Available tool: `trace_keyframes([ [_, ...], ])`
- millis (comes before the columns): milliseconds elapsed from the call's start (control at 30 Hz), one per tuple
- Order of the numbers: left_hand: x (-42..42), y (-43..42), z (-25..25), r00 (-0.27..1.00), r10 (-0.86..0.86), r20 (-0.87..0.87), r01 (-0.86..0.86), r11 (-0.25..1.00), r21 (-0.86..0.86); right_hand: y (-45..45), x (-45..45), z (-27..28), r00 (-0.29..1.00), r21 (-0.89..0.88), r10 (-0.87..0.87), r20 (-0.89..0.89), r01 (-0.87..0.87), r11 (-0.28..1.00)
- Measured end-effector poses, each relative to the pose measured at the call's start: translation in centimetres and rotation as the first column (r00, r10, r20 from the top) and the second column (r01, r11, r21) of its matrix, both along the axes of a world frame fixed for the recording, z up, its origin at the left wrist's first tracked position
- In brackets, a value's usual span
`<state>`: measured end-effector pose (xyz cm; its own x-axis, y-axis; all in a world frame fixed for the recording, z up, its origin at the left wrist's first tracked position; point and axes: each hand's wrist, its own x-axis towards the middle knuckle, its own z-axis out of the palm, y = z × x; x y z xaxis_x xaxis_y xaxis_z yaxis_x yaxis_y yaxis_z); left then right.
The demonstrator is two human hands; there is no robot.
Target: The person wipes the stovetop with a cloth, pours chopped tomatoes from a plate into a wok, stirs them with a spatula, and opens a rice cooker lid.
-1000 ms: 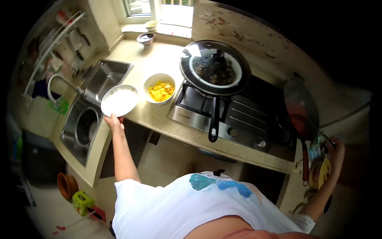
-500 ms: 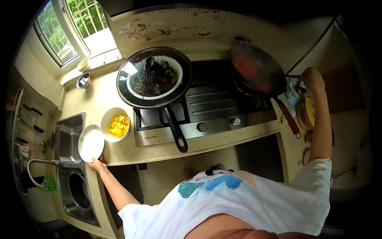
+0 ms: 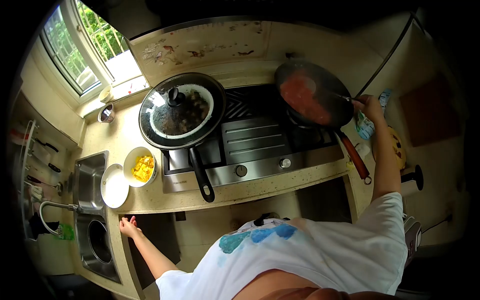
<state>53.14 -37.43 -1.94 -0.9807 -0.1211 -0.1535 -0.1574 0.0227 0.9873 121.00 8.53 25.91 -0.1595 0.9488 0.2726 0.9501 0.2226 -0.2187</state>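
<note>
A wok with red, steaming food sits on the right burner. My right hand is closed round the handle of a utensil that reaches into the wok. Below the sink-side counter edge, my left hand has its fingers partly curled and apart, with nothing in it. Just above that hand a white plate rests on the counter, beside a bowl of yellow scrambled egg. A pan under a glass lid stands on the left burner.
The double sink with its curved faucet is at the left. The lidded pan's black handle and the wok's red-brown handle stick out over the counter's front edge. A small cup stands near the window.
My left hand has let go of the white plate and moved down from it. My right hand has moved left and lower, with the utensil now in the wok. The camera view has shifted.
</note>
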Motion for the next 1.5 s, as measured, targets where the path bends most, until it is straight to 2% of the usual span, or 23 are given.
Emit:
trace_keyframes([
  [33, 0.8, -1.3, -0.8, 1.0, -0.02, 0.019, 0.021, 0.999, -0.032, -1.1, -0.3, 1.5, 0.998, 0.047, 0.06, 0.025, -0.061, 0.997],
  [100, 3.6, -2.7, -1.4, 0.996, 0.068, 0.062, -0.065, 0.997, -0.043, -4.2, -1.4, 5.9, 0.997, -0.013, 0.066, 0.03, -0.066, 0.998],
  [133, 4.6, -3.8, -2.3, 0.992, 0.068, 0.108, -0.067, 0.998, -0.013, -4.8, -0.8, 7.5, 0.982, 0.03, 0.11, 0.152, -0.116, 0.993],
  [167, 5.6, -4.8, -3.3, 0.984, 0.09, 0.155, -0.091, 0.996, 0.0, -6.7, -1.3, 9.5, 0.975, 0.029, 0.153, 0.161, -0.16, 0.987],
  [233, 8.1, -5.7, -4.4, 0.958, 0.156, 0.242, -0.169, 0.985, 0.033, -9.2, -1.7, 11.8, 0.97, 0.005, 0.133, 0.201, -0.137, 0.991],
  [333, 10.5, -6.6, -6.3, 0.931, 0.162, 0.328, -0.18, 0.983, 0.025, -10.8, -2.9, 11.4, 0.893, 0.031, 0.227, 0.388, -0.259, 0.965],
  [433, 12.5, -6.3, -6.6, 0.953, 0.109, 0.282, -0.107, 0.994, -0.021, -7.1, -3.1, 5.8, 0.928, 0.114, 0.157, 0.339, -0.206, 0.972],
  [500, 13.6, -6.2, -6.4, 0.972, 0.048, 0.228, -0.044, 0.999, -0.019, -4.6, -2.6, 5.3, 0.935, 0.165, 0.159, 0.316, -0.22, 0.962],
  [567, 14.0, -6.5, -5.9, 0.967, 0.048, 0.252, -0.038, 0.998, -0.045, -2.5, -1.9, 6.0, 0.957, 0.208, -0.009, 0.29, -0.054, 0.977],
  [600, 14.2, -6.7, -5.8, 0.96, 0.048, 0.277, -0.028, 0.997, -0.073, -1.8, -1.8, 7.3, 0.957, 0.206, -0.007, 0.29, -0.056, 0.977],
  [667, 15.0, -7.5, -6.0, 0.957, 0.07, 0.281, -0.05, 0.996, -0.078, -0.7, -1.7, 10.5, 0.899, 0.007, -0.157, 0.409, 0.169, 0.986],
  [700, 15.4, -7.8, -6.3, 0.954, 0.091, 0.285, -0.072, 0.995, -0.076, 0.3, -1.4, 10.6, 0.9, 0.01, -0.152, 0.409, 0.162, 0.987],
  [767, 16.4, -8.5, -7.2, 0.948, 0.098, 0.304, -0.08, 0.994, -0.069, 2.5, 0.0, 9.9, 0.871, -0.159, -0.203, 0.448, 0.301, 0.94],
  [800, 16.8, -8.9, -7.7, 0.942, 0.097, 0.322, -0.08, 0.995, -0.066, 3.9, 1.4, 8.1, 0.873, -0.158, -0.197, 0.447, 0.294, 0.943],
  [867, 17.5, -9.6, -9.0, 0.934, 0.096, 0.344, -0.081, 0.995, -0.057, 7.1, 3.5, 2.7, 0.949, -0.138, -0.158, 0.274, 0.201, 0.97],
  [933, 17.9, -10.0, -9.9, 0.918, 0.068, 0.39, -0.041, 0.996, -0.076, 6.4, 2.5, -0.5, 0.968, -0.131, -0.101, 0.23, 0.133, 0.982],
  [967, 18.2, -10.0, -9.9, 0.91, 0.063, 0.411, -0.026, 0.995, -0.096, 5.7, 2.2, -0.7, 0.969, -0.128, -0.093, 0.229, 0.125, 0.984],
  [1033, 18.7, -10.0, -10.4, 0.918, 0.091, 0.385, -0.039, 0.989, -0.142, 3.8, 0.9, -0.5, 0.996, -0.004, 0.057, 0.072, -0.057, 0.998],
  [1067, 19.0, -10.0, -10.5, 0.926, 0.108, 0.362, -0.039, 0.981, -0.192, 2.7, 0.2, 0.3, 0.996, -0.009, 0.058, 0.071, -0.057, 0.998],
  [1133, 19.3, -10.2, -10.4, 0.926, 0.102, 0.364, -0.014, 0.972, -0.236, -0.3, -1.0, 3.5, 0.965, 0.176, 0.194, 0.178, -0.225, 0.958],
  [1300, 19.0, -10.6, -12.5, 0.91, 0.086, 0.405, 0.048, 0.95, -0.31, -8.0, -3.0, 9.4, 0.946, 0.188, 0.216, 0.24, -0.264, 0.946],
  [1400, 18.8, -9.9, -12.8, 0.906, 0.06, 0.418, 0.094, 0.937, -0.337, -10.7, -5.3, 8.1, 0.92, 0.077, 0.171, 0.353, -0.211, 0.974],
  [1500, 18.5, -9.2, -12.6, 0.907, 0.028, 0.421, 0.131, 0.93, -0.344, -8.3, -5.6, 3.7, 0.882, 0.083, 0.1, 0.46, -0.155, 0.984],
])
